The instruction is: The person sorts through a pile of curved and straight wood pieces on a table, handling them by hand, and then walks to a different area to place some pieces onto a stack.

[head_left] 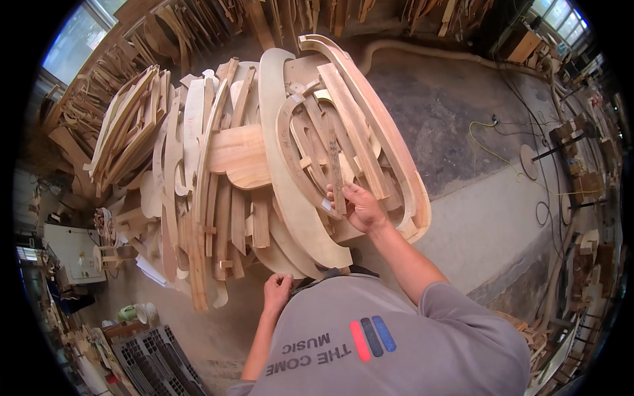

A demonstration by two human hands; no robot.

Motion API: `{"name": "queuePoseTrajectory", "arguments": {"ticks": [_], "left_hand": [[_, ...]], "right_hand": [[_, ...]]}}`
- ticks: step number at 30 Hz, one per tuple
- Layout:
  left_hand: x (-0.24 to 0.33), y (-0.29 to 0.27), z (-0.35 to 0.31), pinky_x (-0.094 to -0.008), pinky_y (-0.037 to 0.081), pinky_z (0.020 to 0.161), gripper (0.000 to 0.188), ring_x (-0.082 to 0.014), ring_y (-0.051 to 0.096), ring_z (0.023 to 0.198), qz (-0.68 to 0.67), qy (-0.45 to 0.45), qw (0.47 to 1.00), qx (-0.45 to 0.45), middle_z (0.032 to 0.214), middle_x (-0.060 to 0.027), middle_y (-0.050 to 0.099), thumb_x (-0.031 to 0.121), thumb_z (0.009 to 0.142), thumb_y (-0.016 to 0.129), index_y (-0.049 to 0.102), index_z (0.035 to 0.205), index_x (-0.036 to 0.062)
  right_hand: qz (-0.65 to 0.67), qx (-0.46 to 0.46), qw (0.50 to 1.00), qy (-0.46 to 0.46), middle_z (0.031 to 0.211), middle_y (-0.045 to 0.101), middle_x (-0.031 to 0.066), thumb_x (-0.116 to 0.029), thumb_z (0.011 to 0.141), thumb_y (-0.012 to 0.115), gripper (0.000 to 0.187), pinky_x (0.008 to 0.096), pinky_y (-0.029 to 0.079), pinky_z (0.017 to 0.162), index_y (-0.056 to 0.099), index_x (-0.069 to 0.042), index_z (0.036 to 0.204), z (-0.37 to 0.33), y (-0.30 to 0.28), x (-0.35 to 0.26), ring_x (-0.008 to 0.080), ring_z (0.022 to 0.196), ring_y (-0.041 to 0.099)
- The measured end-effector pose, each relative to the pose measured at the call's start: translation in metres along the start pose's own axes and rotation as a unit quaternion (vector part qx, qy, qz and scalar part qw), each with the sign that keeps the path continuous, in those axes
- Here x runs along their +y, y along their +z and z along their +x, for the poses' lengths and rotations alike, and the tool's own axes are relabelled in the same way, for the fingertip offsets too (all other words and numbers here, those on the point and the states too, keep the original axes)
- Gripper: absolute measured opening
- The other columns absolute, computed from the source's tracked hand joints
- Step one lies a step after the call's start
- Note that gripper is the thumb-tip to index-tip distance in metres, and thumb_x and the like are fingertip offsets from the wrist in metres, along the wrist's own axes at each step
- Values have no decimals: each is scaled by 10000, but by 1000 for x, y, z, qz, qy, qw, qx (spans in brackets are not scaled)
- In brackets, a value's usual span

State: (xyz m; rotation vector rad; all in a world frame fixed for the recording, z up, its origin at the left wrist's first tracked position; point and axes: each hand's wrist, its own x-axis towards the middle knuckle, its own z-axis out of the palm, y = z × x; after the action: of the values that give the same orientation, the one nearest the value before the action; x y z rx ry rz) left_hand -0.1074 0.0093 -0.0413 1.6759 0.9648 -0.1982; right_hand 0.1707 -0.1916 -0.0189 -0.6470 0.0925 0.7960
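Note:
My right hand [362, 208] is closed round the lower end of a narrow wooden strip [334, 158] with markings on its face. The strip points away from me over a heap of cut wooden parts. Left of it runs a long, pale curved board [272, 112]; on the right a large curved wooden rail [389, 129] bows outward. A smaller curved piece [285, 135] and a straight plank [356, 135] lie between them. Close to my waist, beside the near end of the heap, my left hand [279, 289] is curled shut, with nothing visible in it.
More wooden parts [191, 145] are stacked to the left, with another pile [132, 125] beyond. Boards lean along the far wall. A thick hose [429, 47] and a yellow cable [492, 155] cross the floor at right. A dark plastic pallet [158, 363] lies at lower left.

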Motion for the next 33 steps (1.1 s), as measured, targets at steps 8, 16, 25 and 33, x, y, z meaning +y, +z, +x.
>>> {"name": "queuePoseTrajectory", "arguments": {"ticks": [8,16,25,33], "left_hand": [[7,3,-9,-241,479,669,261,-78,583,720,20,7,999,-36,793,-21,661,240,917,655,662,909,-21],[-11,7,-6,-286,498,675,302,-111,593,700,6,6,1000,-27,760,-46,672,267,877,675,693,926,-30],[-5,6,-15,-289,493,685,325,-116,596,714,21,-6,1000,-15,758,-48,668,293,877,674,691,916,-29],[-1,2,-13,-274,486,673,324,-105,584,697,16,-26,999,-29,737,-40,658,293,881,674,692,918,-29]], "right_hand": [[-4,-22,999,-23,1262,602,133,-33,954,597,492,376,556,927,377,-52,1393,-5,25,-4,239,1128,624],[-56,-15,998,-22,1241,603,148,-10,927,616,489,369,546,933,371,-37,1349,-2,26,9,232,1121,624],[-601,126,772,-163,1190,619,215,-134,841,671,561,399,479,967,478,7,1349,9,-5,29,358,1081,613],[-744,119,630,-186,1152,607,254,-163,877,604,419,463,470,960,550,0,1259,40,-48,27,421,1104,574]]}}
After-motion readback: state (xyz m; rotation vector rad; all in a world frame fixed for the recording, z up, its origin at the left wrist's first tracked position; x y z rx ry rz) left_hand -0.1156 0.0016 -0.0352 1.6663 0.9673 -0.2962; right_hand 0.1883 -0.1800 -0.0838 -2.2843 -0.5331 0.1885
